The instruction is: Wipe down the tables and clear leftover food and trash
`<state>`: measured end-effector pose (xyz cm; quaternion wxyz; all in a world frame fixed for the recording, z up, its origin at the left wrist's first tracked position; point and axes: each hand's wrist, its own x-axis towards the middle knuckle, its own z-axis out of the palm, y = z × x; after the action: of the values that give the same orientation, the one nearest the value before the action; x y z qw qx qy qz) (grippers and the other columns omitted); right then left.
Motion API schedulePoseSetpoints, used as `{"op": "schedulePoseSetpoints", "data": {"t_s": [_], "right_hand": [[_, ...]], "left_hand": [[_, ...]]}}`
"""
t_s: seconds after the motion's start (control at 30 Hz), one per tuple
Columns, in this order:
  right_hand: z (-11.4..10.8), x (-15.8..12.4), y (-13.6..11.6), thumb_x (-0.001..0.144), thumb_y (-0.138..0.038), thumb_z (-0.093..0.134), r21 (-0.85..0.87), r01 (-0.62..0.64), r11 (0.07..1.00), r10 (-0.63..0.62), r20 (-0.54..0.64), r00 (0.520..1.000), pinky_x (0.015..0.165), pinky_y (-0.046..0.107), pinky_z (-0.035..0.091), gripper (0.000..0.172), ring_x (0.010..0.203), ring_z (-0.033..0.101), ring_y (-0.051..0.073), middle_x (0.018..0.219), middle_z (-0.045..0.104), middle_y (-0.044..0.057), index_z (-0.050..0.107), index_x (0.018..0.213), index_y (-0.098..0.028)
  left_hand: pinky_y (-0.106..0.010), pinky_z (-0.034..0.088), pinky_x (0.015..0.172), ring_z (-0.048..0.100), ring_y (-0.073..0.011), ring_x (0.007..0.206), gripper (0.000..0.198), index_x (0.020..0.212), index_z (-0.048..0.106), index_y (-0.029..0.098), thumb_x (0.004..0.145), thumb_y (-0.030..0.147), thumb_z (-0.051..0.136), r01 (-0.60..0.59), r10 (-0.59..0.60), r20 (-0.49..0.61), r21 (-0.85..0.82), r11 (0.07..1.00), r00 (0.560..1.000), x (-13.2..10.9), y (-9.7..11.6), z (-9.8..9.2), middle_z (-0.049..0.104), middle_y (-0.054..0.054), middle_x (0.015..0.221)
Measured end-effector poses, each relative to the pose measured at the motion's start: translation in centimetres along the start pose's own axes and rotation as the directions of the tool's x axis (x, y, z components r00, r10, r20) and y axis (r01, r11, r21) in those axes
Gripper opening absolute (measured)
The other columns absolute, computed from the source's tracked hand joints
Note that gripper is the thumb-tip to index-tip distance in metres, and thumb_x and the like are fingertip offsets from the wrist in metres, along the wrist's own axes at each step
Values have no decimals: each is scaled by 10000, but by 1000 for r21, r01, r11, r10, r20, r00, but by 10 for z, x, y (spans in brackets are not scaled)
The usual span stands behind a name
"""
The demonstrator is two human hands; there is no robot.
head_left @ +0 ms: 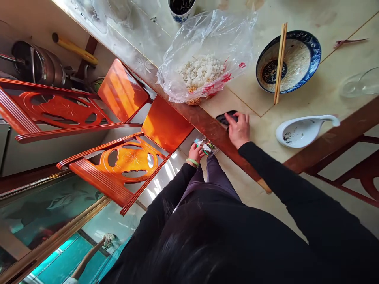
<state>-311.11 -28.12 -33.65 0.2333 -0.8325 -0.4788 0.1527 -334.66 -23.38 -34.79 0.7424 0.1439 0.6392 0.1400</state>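
Observation:
My right hand [239, 131] is at the near edge of the table, its fingers bent and pressed onto a crumpled black, cloth-like item [222, 118]. What exactly that item is, I cannot tell. Below the table edge, my left hand [194, 154], with a pale green bangle at the wrist, grips a clear plastic wrapper [209, 146] with white and coloured scraps in it. Beyond my right hand lies an open plastic bag [237, 43] of white rice [203, 71], with some orange-brown food at its lower end.
A blue-rimmed bowl [309, 63] with dark residue carries wooden chopsticks [280, 63] across it. Right of my hand sits a white ladle-shaped spoon rest [304, 132]. A patterned cup [182, 17] stands at the back. Wooden chairs [127, 161] stand left of the table.

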Motion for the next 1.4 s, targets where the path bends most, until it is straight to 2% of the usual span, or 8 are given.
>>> {"op": "schedulePoseSetpoints", "data": {"t_s": [0.27,0.43,0.6,0.83,0.97,1.13,1.27,1.4], "right_hand": [[18,-74,-73,937,-78,523,272,-12,962,-24,130,991,1065,454,545,575,1144,591,275,1217,628,129,739,1432,-275],[-17,-61,-2,979,-237,570,298,-142,944,166,-56,985,1072,462,557,506,1111,640,269,1204,641,122,708,1465,-260],[-23,-37,64,937,-306,662,91,-389,917,399,-261,879,1121,585,489,541,1198,562,342,1261,571,170,689,1470,-219],[32,-65,-50,914,-168,607,141,-229,963,234,-20,972,1019,490,533,584,1045,574,294,1223,567,178,687,1492,-180],[28,-75,-77,940,-191,573,324,-121,938,121,20,992,1014,433,568,502,1052,615,267,1151,607,126,743,1410,-242],[-9,-106,-26,1013,-381,548,219,-276,936,326,-236,916,1138,571,502,496,1232,602,345,1275,603,188,692,1456,-211],[-11,-140,15,996,-449,544,19,-346,938,340,-247,907,1243,731,325,707,1561,332,466,1615,396,291,488,1612,-105],[0,-92,28,1017,-400,462,-6,-327,945,321,-181,930,1284,744,240,769,1651,185,443,1733,251,299,318,1688,-53]], "left_hand": [[-221,476,594,571,-67,550,408,1021,618,236,712,177,878,7,-7,7,36,999,1000,1,4,1,640,64,757],[-196,453,583,625,-80,616,458,1032,613,244,697,219,924,1,-3,21,71,997,1000,3,10,-4,672,47,808],[-205,487,602,637,-79,626,437,1017,598,241,713,213,912,0,-1,10,77,997,1000,4,7,-3,686,42,847],[-203,470,601,614,-77,609,470,1079,617,256,712,243,909,-4,3,8,101,995,1000,0,7,-4,676,47,832],[-210,480,611,634,-90,618,507,1074,615,261,677,264,931,-5,0,45,108,994,999,-3,13,-6,672,48,809],[-199,466,612,629,-78,616,477,1040,599,255,682,244,915,-12,8,29,110,994,1000,-3,17,-5,703,40,853],[-214,501,659,666,-93,667,424,991,587,243,705,220,899,-6,6,-2,85,996,1000,-3,18,-4,680,42,847],[-238,534,697,688,-110,709,415,1045,618,254,726,211,880,4,-4,1,81,997,1000,-2,17,-6,697,28,874]]}}
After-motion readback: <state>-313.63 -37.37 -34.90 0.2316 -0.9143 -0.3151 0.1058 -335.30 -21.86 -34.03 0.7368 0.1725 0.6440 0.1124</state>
